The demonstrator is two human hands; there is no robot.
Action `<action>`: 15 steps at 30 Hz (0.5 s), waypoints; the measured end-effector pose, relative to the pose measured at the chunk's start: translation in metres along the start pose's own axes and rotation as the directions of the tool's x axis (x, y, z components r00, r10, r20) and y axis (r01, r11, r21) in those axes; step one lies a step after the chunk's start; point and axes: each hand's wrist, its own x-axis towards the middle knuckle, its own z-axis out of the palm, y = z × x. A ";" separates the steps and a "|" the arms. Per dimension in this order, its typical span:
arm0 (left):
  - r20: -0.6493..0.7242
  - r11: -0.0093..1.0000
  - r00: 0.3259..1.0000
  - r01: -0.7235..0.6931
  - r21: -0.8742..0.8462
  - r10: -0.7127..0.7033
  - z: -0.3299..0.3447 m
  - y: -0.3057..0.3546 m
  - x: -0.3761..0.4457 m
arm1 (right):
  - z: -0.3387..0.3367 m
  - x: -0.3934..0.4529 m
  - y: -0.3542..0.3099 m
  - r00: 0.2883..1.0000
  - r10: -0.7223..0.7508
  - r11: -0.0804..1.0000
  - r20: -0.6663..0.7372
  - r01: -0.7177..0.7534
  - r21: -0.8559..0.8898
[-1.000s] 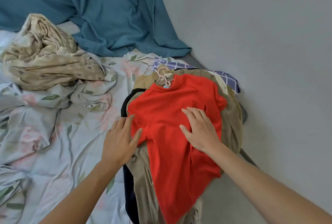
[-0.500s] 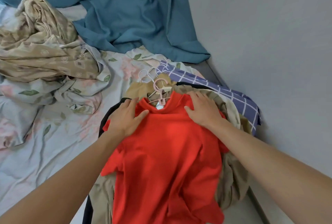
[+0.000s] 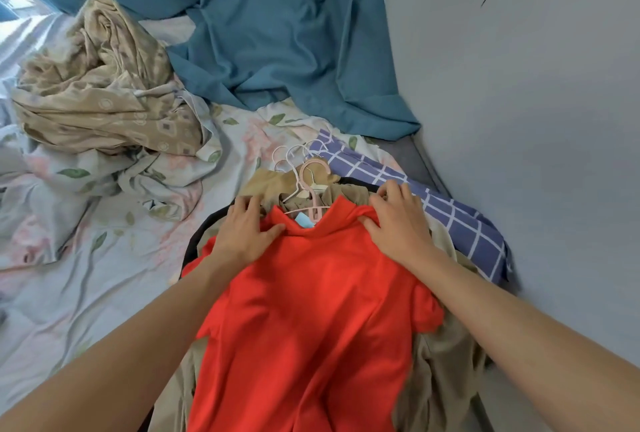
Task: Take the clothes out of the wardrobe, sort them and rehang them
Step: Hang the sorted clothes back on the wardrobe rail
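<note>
Red shirt (image 3: pixel 311 310) lies on top of the clothes pile (image 3: pixel 446 362) at the bed's (image 3: pixel 69 293) right edge, next to the wall (image 3: pixel 536 120), on its pink hanger (image 3: pixel 313 189). Your step looks like getting the shirt clear of the pile or off that hanger. Work at the shoulders: keep both sides level, ease the collar over one hanger arm at a time, don't yank, the neck will stretch. Watch the other hooks (image 3: pixel 287 158) bunched just behind; they'll likely snag if you lift the whole stack. Left hand (image 3: pixel 247 236) rests on the left shoulder, fingers loosely bent over the edge, thumb flat on the cloth; looks more like pressing than gripping. Right hand (image 3: pixel 398 220) has fingers curled, bunching the right shoulder fabric near the collar. Both forearms reach in from below, roughly symmetric.
</note>
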 end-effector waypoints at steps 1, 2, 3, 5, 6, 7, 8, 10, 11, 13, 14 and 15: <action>0.053 1.000 0.998 0.024 0.010 -0.025 0.001 0.001 0.006 | 0.002 0.003 0.001 1.000 0.006 1.000 0.023 -0.006 0.010; 0.099 0.999 0.994 0.040 0.034 -0.043 0.005 -0.001 0.011 | 0.004 0.004 0.001 0.998 0.011 1.000 0.058 -0.013 0.025; 0.129 0.996 0.990 0.046 0.071 -0.055 0.009 -0.004 0.014 | 0.006 0.005 0.001 0.997 0.012 0.999 0.082 -0.015 0.033; 0.118 0.990 0.992 0.038 0.133 -0.054 0.018 -0.012 0.015 | 0.010 0.008 0.000 0.996 0.001 1.000 0.091 -0.004 0.027; 0.084 0.989 0.996 0.027 0.145 -0.040 0.022 -0.015 0.015 | 0.010 0.008 -0.002 0.995 -0.006 1.000 0.097 0.005 0.013; 0.051 0.989 0.998 0.016 0.149 -0.024 0.024 -0.017 0.015 | 0.010 0.008 -0.004 0.994 -0.012 1.000 0.108 0.012 -0.003; 0.024 0.989 1.000 0.004 0.148 -0.008 0.026 -0.017 0.015 | 0.009 0.008 -0.007 0.993 -0.017 1.000 0.116 0.018 -0.009; 0.001 0.988 1.000 -0.011 0.156 0.011 0.025 -0.016 0.014 | 0.008 0.005 -0.011 0.993 -0.017 0.999 0.113 0.013 0.034; -0.014 0.987 1.000 -0.018 0.158 0.020 0.023 -0.016 0.011 | 0.006 0.003 -0.012 0.994 -0.011 0.997 0.111 0.003 0.075; -0.066 0.989 0.996 -0.049 0.141 0.059 0.017 -0.018 0.005 | 0.002 0.000 -0.013 0.991 0.003 0.988 0.135 -0.024 0.152; -0.096 0.989 0.992 -0.073 0.126 0.085 0.013 -0.019 -0.001 | -0.003 -0.001 -0.014 0.989 0.009 0.984 0.145 -0.034 0.173; -0.127 0.990 0.986 -0.098 0.106 0.111 0.007 -0.019 -0.009 | -0.009 -0.002 -0.016 0.989 0.018 0.982 0.150 -0.046 0.185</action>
